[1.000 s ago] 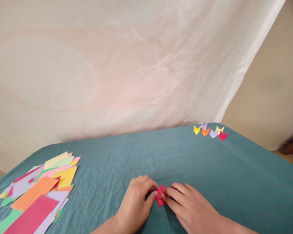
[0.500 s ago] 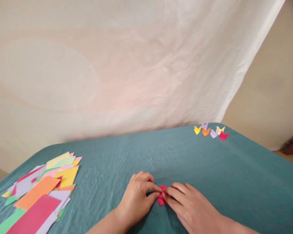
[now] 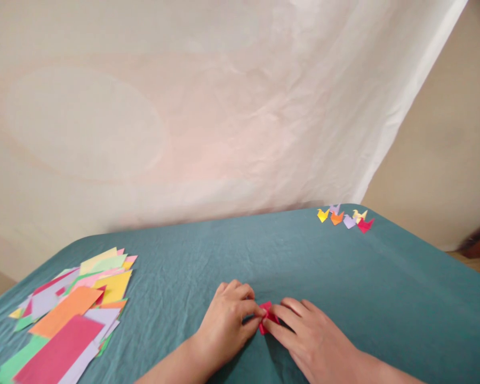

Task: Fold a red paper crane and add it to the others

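Tilted and more bunched up since the earlier frame: red paper (image 3: 266, 306), low at centre front, suggesting a fold being shaped rather than finished. Leftmost on the table (image 3: 184, 277), coloured sheets (image 3: 62, 349) overlapping loosely near the left edge, then broad open room for moving. Next, left hand (image 3: 230, 322), thumb and finger nearly together, pinching the paper's left side. Opposite, right hand (image 3: 316, 336), fingers bent, holding the right side. Far right, near the back corner edge, paper birds (image 3: 349, 221), well apart.
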Tool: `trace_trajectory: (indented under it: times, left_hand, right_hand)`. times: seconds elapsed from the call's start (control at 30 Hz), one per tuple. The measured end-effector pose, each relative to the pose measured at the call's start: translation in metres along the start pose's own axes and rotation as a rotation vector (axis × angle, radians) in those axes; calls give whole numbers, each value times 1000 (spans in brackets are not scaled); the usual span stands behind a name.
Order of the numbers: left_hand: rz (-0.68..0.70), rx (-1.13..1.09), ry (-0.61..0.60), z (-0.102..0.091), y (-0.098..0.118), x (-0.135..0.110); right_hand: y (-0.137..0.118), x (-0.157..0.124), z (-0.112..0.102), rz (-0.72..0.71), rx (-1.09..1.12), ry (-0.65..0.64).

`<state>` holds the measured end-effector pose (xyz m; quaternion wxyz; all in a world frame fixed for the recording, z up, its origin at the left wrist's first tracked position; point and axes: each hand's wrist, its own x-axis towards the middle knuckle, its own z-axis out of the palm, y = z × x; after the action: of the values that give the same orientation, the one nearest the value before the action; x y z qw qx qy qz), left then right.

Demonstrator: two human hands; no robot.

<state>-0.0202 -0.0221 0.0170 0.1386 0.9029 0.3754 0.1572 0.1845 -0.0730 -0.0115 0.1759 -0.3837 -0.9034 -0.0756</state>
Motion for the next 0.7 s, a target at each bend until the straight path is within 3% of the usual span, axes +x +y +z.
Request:
trace_trajectory:
  times: [0.23,0.7]
  left_hand:
    - [-49,10,-7,-4,0,0]
    - [-64,39,-33,-4,-2,1]
  right_hand:
    - [-3,2,-2,19,40,-59]
    - [5,-2,-11,9,100,-22]
